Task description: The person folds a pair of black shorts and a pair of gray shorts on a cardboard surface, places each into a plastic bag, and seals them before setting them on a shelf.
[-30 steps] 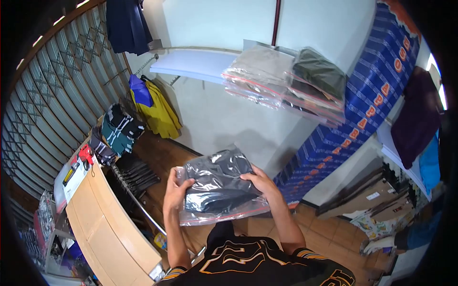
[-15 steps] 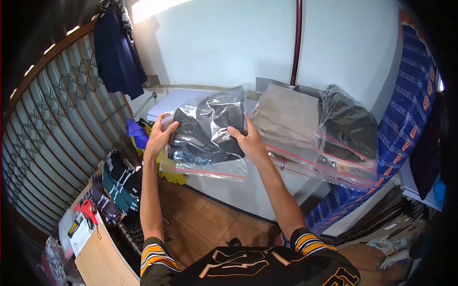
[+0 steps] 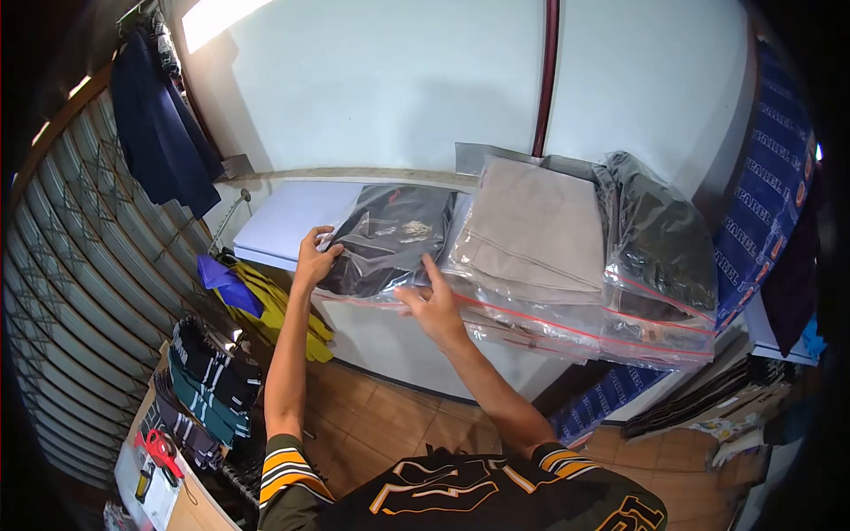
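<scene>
A clear plastic bag with dark folded clothing (image 3: 390, 232) lies on the white ledge, right of a white stack (image 3: 297, 212). At the bag's left edge is my left hand (image 3: 316, 258), thumb and fingers curled at the plastic; whether it grips is unclear. My right hand (image 3: 431, 305) touches the bag's lower right part with its fingers apart. Beside it on the right sits a bagged light grey garment (image 3: 536, 226), and beyond that a bagged black garment (image 3: 660, 234). Red zip strips run along the bags' front edges.
Dark blue clothing (image 3: 155, 124) hangs at the upper left by a folding metal gate. Yellow and purple cloth (image 3: 232, 283) hangs below the ledge's left end. Red scissors (image 3: 159, 450) lie on a table at lower left, near hanging striped garments (image 3: 208, 389). A blue printed roll (image 3: 753, 199) stands right.
The dark clothing bag has gone from being held up between both hands to lying on the ledge. My right hand has loosened and moved down to its lower edge. The view has shifted.
</scene>
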Demonstrator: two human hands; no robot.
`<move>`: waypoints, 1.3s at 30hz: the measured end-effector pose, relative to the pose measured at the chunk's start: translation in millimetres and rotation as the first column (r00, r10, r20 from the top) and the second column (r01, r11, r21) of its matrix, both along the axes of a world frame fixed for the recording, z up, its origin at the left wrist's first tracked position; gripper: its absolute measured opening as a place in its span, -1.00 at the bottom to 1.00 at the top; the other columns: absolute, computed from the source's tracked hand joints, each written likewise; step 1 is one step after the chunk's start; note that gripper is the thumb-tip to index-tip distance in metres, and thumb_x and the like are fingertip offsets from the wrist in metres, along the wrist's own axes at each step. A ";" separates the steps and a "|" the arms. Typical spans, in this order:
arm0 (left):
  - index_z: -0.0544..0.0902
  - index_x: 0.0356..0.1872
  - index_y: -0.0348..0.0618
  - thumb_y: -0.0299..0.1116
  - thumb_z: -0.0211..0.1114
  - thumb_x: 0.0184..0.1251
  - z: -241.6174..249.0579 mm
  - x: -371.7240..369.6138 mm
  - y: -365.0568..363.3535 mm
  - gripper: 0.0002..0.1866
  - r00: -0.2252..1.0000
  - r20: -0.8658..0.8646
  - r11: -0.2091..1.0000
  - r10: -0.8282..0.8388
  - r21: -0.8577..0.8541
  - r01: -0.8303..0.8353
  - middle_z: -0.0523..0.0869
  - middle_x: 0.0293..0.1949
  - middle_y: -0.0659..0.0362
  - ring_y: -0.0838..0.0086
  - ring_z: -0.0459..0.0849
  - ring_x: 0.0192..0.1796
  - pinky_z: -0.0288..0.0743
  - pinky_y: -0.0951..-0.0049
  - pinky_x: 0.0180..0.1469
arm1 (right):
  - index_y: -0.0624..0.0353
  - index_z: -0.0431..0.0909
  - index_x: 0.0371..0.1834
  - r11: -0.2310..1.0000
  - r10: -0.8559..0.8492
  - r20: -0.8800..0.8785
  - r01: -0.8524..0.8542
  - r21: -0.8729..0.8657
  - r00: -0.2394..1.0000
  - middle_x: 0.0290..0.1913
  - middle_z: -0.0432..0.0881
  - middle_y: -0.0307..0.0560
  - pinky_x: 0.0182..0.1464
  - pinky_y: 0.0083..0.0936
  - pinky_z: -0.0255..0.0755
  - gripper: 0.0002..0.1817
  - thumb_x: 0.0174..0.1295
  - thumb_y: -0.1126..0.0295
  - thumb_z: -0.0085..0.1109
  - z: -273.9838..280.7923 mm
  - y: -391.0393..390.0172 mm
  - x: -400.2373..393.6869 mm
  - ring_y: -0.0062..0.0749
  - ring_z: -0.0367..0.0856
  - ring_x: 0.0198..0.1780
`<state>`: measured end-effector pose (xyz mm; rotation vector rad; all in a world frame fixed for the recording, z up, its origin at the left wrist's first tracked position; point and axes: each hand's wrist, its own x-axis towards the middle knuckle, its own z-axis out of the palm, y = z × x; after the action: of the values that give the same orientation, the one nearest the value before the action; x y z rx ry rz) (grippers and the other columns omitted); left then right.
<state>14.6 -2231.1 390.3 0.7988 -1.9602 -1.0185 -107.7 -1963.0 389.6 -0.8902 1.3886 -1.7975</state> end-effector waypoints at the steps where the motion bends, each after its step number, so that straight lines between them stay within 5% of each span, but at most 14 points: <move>1: 0.62 0.16 -0.22 -0.46 0.53 0.13 -5.4 -7.3 -6.5 -0.48 1.000 -0.024 0.999 -0.002 -0.043 0.001 0.74 0.06 -0.12 0.16 0.71 0.13 0.56 0.30 0.16 | 0.35 -0.10 0.65 0.997 -0.050 0.037 0.052 -0.051 0.998 0.32 0.46 0.27 -0.11 -0.49 0.65 0.03 0.24 0.46 0.43 -0.6 -3.2 0.9 -0.37 0.68 0.00; 3: 0.63 0.14 -0.24 -0.42 0.54 0.12 -9.8 -16.0 -10.5 -0.48 0.998 0.027 0.992 0.053 -0.112 -0.050 0.74 0.07 -0.15 0.13 0.70 0.15 0.55 0.28 0.18 | 0.33 -0.10 0.66 0.990 -0.094 0.071 0.101 -0.103 0.993 0.43 0.36 0.29 -0.01 -0.47 0.65 0.04 0.23 0.50 0.43 -13.6 -8.8 0.9 -0.33 0.66 0.13; 5: 0.61 0.14 -0.27 -0.31 0.55 0.13 -11.0 -19.5 -7.3 -0.46 0.986 0.086 0.967 0.145 -0.224 -0.122 0.70 0.08 -0.23 0.03 0.71 0.15 0.55 0.22 0.18 | 0.22 -0.05 0.66 0.935 -0.313 -0.411 0.200 -0.294 0.856 0.57 0.22 0.23 0.14 -0.45 0.60 0.00 0.24 0.45 0.41 -47.5 -10.9 5.2 -0.13 0.57 0.33; 7: 0.60 0.16 -0.29 -0.27 0.55 0.15 -3.9 -17.9 11.8 -0.44 0.970 0.077 0.937 0.231 -0.286 -0.201 0.71 0.07 -0.18 0.05 0.70 0.14 0.54 0.22 0.19 | 0.15 0.03 0.66 0.980 0.013 -0.013 -0.016 -0.199 1.000 0.57 0.29 0.13 0.25 -0.38 0.54 -0.06 0.27 0.41 0.39 -29.4 33.3 38.8 -0.10 0.46 0.44; 14: 0.52 0.18 -0.42 -0.26 0.45 0.30 -60.5 44.7 104.1 -0.45 0.766 -0.341 0.736 0.545 -0.244 -0.632 0.60 0.09 -0.21 0.01 0.57 0.19 0.39 0.16 0.31 | 0.22 0.51 0.36 0.893 0.412 -0.002 -0.403 0.200 0.911 0.14 0.68 -0.08 0.06 -0.51 0.59 -0.53 0.42 0.38 0.27 -156.6 136.2 39.0 -0.43 0.68 0.01; 22: 0.69 -0.19 -0.35 -0.15 0.50 0.20 -413.7 193.1 417.9 -0.59 0.750 0.551 0.756 0.366 0.294 -0.585 0.79 -0.29 -0.02 0.24 0.75 -0.20 0.62 0.19 -0.15 | 0.19 0.66 0.18 0.678 0.210 0.203 -0.292 0.675 0.956 -0.08 0.76 -0.11 -0.26 -0.51 0.64 -0.67 0.39 0.38 0.26 -318.8 292.3 -30.0 -0.46 0.76 -0.23; 25: 0.75 -0.10 -0.38 -0.09 0.47 0.13 -438.5 219.8 556.4 -0.50 0.649 0.754 0.374 0.098 0.576 -0.726 0.81 -0.13 -0.16 0.09 0.79 -0.03 0.62 0.19 0.06 | 0.16 0.67 0.16 0.598 0.242 0.216 -0.321 0.734 0.946 -0.08 0.76 -0.11 -0.28 -0.53 0.63 -0.69 0.37 0.41 0.25 -322.1 316.3 -37.9 -0.44 0.76 -0.26; 27: 0.73 -0.05 -0.35 -0.13 0.38 0.29 -447.1 223.5 649.7 -0.57 0.646 0.744 0.174 0.170 0.622 -0.763 0.82 -0.19 -0.04 0.15 0.79 -0.10 0.64 0.16 -0.02 | 0.15 0.67 0.15 0.574 0.358 0.195 -0.380 0.726 0.913 -0.08 0.76 -0.11 -0.27 -0.53 0.63 -0.69 0.37 0.40 0.25 -327.2 324.0 -38.1 -0.44 0.76 -0.25; 29: 0.70 -0.02 -0.27 -0.21 0.31 0.42 -501.8 234.8 741.4 -0.68 0.660 0.661 -0.313 0.358 0.751 -0.582 0.78 -0.27 0.06 0.25 0.77 -0.18 0.64 0.13 -0.12 | 0.14 0.68 0.14 0.536 0.475 0.172 -0.439 0.721 0.863 -0.08 0.76 -0.11 -0.27 -0.53 0.63 -0.70 0.37 0.40 0.25 -330.9 329.3 -37.3 -0.45 0.75 -0.25; 30: 0.70 -0.02 -0.27 -0.21 0.31 0.42 -492.7 236.9 785.2 -0.68 0.641 0.663 -0.351 0.386 0.749 -0.562 0.78 -0.27 0.06 0.25 0.77 -0.18 0.64 0.13 -0.12 | 0.14 0.67 0.15 0.504 0.549 0.172 -0.489 0.712 0.818 -0.09 0.76 -0.12 -0.27 -0.53 0.62 -0.70 0.37 0.39 0.26 -330.8 329.5 -34.9 -0.45 0.75 -0.24; 32: 0.66 -0.04 -0.19 -0.26 0.30 0.45 -463.4 230.0 879.2 -0.76 0.693 0.409 0.031 0.594 0.849 -0.528 0.71 -0.35 0.10 0.32 0.73 -0.27 0.62 0.15 -0.19 | 0.13 0.67 0.15 0.435 0.660 0.173 -0.560 0.705 0.731 -0.10 0.76 -0.13 -0.26 -0.52 0.62 -0.69 0.37 0.37 0.26 -329.8 336.3 -25.0 -0.45 0.75 -0.24; 33: 0.66 -0.04 -0.19 -0.26 0.30 0.45 -460.1 216.7 900.3 -0.76 0.660 0.410 -0.001 0.629 0.850 -0.527 0.71 -0.35 0.10 0.32 0.73 -0.27 0.62 0.15 -0.19 | 0.14 0.67 0.15 0.408 0.690 0.175 -0.577 0.708 0.702 -0.10 0.76 -0.13 -0.27 -0.52 0.62 -0.69 0.37 0.36 0.26 -328.5 341.0 -18.7 -0.46 0.75 -0.23; 35: 0.65 -0.11 -0.20 -0.29 0.33 0.43 -463.5 193.2 934.2 -0.80 0.366 0.676 -0.621 0.640 0.735 -0.272 0.69 -0.37 0.12 0.31 0.72 -0.34 0.64 0.18 -0.18 | 0.14 0.66 0.15 0.345 0.759 0.176 -0.617 0.708 0.626 -0.11 0.76 -0.14 -0.28 -0.52 0.62 -0.69 0.37 0.36 0.27 -328.8 349.5 -1.6 -0.46 0.75 -0.23; 39: 0.67 -0.17 -0.23 -0.31 0.33 0.41 -464.2 152.7 1014.5 -0.81 0.130 0.642 -0.610 0.756 0.762 -0.217 0.68 -0.43 0.12 0.30 0.70 -0.39 0.64 0.24 -0.21 | 0.14 0.66 0.13 0.148 0.865 0.227 -0.659 0.737 0.447 -0.08 0.76 -0.12 -0.28 -0.50 0.63 -0.71 0.38 0.36 0.24 -343.7 377.8 39.7 -0.44 0.76 -0.21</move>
<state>167.2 -1216.6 -73.9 1.9801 0.6052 -1.2246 -68.0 -1585.3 45.9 -1.0677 1.2329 -0.1803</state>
